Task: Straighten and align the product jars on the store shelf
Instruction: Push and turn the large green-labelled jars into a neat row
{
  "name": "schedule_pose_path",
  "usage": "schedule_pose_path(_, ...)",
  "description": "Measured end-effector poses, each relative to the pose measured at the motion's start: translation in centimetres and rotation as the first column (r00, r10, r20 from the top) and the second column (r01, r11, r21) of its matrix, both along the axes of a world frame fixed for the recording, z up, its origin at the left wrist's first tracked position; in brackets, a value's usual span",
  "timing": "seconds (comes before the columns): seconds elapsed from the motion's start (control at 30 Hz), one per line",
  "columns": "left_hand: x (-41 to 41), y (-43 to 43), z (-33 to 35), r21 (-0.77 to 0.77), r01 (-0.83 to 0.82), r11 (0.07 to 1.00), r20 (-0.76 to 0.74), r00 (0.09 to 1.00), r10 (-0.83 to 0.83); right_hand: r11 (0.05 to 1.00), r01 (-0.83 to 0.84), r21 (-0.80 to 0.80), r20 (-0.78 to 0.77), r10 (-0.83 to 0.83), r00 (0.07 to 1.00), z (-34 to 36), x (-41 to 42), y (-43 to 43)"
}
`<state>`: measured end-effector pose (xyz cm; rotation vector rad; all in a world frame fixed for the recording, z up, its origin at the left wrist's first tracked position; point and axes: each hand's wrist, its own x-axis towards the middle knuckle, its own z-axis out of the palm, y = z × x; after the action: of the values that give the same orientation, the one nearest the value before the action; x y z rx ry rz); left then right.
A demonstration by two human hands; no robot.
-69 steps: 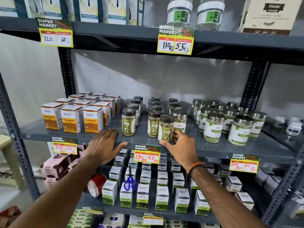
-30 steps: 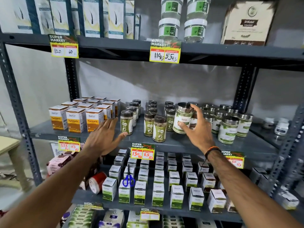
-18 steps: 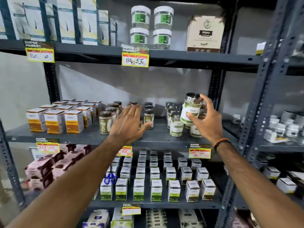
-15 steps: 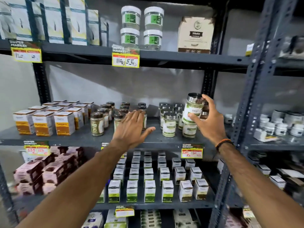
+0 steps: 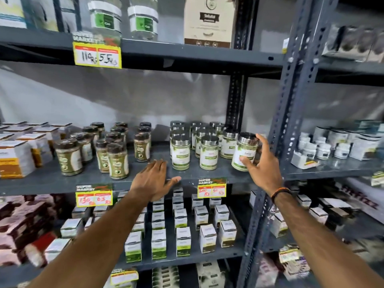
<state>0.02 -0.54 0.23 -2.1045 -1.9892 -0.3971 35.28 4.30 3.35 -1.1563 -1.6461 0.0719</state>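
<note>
Grey metal edges the middle shelf [image 5: 52, 180], where the left hand [image 5: 152, 179] lies flat, its grip spread apart, holding nothing. Just beyond and to the right, the right hand [image 5: 262, 165] has its grip clamped on a steel-lidded jar [image 5: 244, 151], tilted at the right end of the front row. The other steel-lidded jars [image 5: 194, 145] stand upright behind and left. Brown-lidded jars [image 5: 108, 145] cluster further left.
</note>
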Motion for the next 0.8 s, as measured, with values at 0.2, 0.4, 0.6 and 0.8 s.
schedule_pose_path(0.2, -0.6, 1.6, -1.2, -0.026, 0.005, 1.000, -0.048, 0.999, -0.006, 0.997, -0.036, -0.075, 0.023, 0.037, 0.999, -1.5, 0.2, 2.2)
schedule_pose_path(0.4, -0.5, 1.4, -1.5, 0.044, -0.012, 0.999, -0.070, 0.997, 0.015, 0.991, -0.035, -0.126, 0.024, 0.039, 0.999, -2.4, -0.1, 3.0)
schedule_pose_path(0.6, -0.5, 1.2, -1.6, 0.063, -0.010, 0.998, -0.056, 0.998, 0.013, 0.979, -0.012, -0.206, -0.014, 0.009, 1.000, -2.2, -0.2, 2.9)
schedule_pose_path(0.8, -0.5, 1.1, -1.5, 0.069, -0.005, 0.998, -0.051, 0.999, 0.009, 0.943, 0.117, -0.311, 0.071, -0.099, 0.993, -2.8, -1.0, 3.5)
